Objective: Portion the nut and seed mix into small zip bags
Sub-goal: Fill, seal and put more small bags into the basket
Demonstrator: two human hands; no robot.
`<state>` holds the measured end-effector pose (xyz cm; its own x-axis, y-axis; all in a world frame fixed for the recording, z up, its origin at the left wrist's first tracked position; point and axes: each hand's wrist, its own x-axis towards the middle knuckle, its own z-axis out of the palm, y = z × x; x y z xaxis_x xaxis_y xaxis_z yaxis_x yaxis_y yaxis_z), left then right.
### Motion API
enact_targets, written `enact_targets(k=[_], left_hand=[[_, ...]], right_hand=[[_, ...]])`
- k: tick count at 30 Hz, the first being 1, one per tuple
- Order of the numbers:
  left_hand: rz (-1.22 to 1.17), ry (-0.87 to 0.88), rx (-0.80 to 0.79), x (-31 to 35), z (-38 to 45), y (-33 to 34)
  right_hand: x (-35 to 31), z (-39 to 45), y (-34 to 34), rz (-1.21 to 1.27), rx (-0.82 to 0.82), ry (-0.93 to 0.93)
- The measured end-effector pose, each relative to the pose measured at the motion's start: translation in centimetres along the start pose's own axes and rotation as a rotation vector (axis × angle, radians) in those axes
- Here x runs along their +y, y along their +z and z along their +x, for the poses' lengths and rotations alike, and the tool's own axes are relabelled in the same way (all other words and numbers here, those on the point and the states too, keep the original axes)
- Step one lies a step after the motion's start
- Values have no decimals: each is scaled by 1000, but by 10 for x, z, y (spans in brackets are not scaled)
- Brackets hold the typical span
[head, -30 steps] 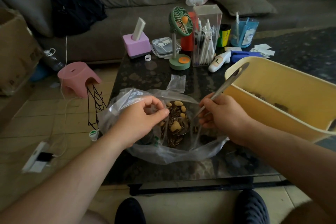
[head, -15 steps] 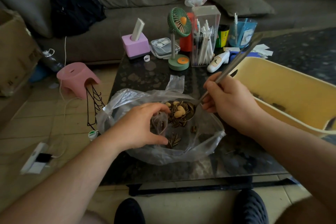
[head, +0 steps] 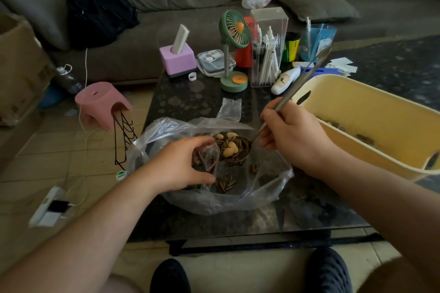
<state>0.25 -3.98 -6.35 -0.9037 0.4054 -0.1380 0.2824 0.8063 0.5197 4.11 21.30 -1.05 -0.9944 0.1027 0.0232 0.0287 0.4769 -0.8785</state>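
Right now the transfer step is in hand: the right hand [head: 294, 137] pinches the long metal spoon [head: 289, 96] partway down its handle, fingers curled round it, and the bowl of the spoon sits just left of that grip, heaped with nut and seed mix [head: 229, 148]. Directly left of the loaded bowl, the left hand [head: 181, 165] curls its fingers and thumb round a small zip bag [head: 209, 157], holding its mouth toward the spoon; the bag appears to hold some mix already, though how full it is cannot be told through the crumpled plastic. Both hands work inside a large clear plastic bag [head: 238, 197] spread on the dark tabletop [head: 190, 100], and a few loose striped seeds [head: 225, 183] lie on its floor just below the left grip. By my reading, the next move calls for tipping the spoon over the small bag's mouth while the left grip keeps that mouth spread, since the heap sits high and seeds could spill past the edge. Another small empty bag [head: 229, 108] lies on the tabletop beyond the big one. To the right of the spoon hand stands a yellow tub [head: 352, 95], with a thin scatter of mix along its bottom. Much portioning seemingly remains.
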Motion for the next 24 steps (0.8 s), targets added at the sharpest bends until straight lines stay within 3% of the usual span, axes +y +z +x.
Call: enact_targets(k=[6, 11, 24], left_hand=[[-87, -49, -4, -1, 2, -2], [-63, -58, 83, 2, 9, 5], [-172, -130, 206, 16, 14, 15]], right_hand=[[-2, 0, 1, 0, -1, -5], [-8, -2, 2, -11, 9, -76], [-3, 0, 11, -286, 70, -509]])
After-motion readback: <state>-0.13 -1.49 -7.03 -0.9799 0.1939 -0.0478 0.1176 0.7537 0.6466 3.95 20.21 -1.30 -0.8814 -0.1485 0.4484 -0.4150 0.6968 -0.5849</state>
